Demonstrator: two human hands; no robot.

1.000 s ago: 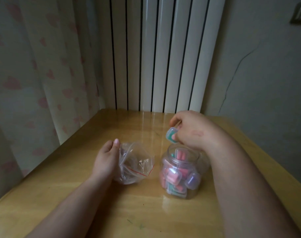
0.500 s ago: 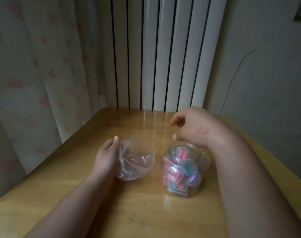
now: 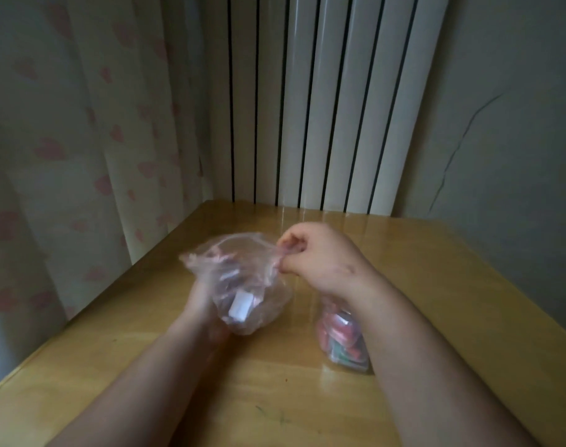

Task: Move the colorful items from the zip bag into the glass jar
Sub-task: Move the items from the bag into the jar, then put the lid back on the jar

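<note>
The clear zip bag [image 3: 243, 282] is lifted a little above the wooden table [image 3: 275, 382], blurred by motion. My left hand [image 3: 199, 301] holds it from below and behind, mostly hidden by the plastic. My right hand [image 3: 310, 256] pinches the bag's upper right rim. A pale oblong shape shows through the bag's lower part. The glass jar [image 3: 339, 337] stands on the table to the right, partly behind my right forearm, filled with pink, green and purple colorful items [image 3: 334, 330].
A white ribbed radiator [image 3: 307, 101] rises behind the table's far edge. A curtain with pink hearts [image 3: 65, 140] hangs along the left side. A grey wall with a crack [image 3: 501, 124] is on the right.
My right hand dropped its item into the jar, then crossed left and gripped the bag's rim. The bag rose off the table in both hands. The camera tilted down.
</note>
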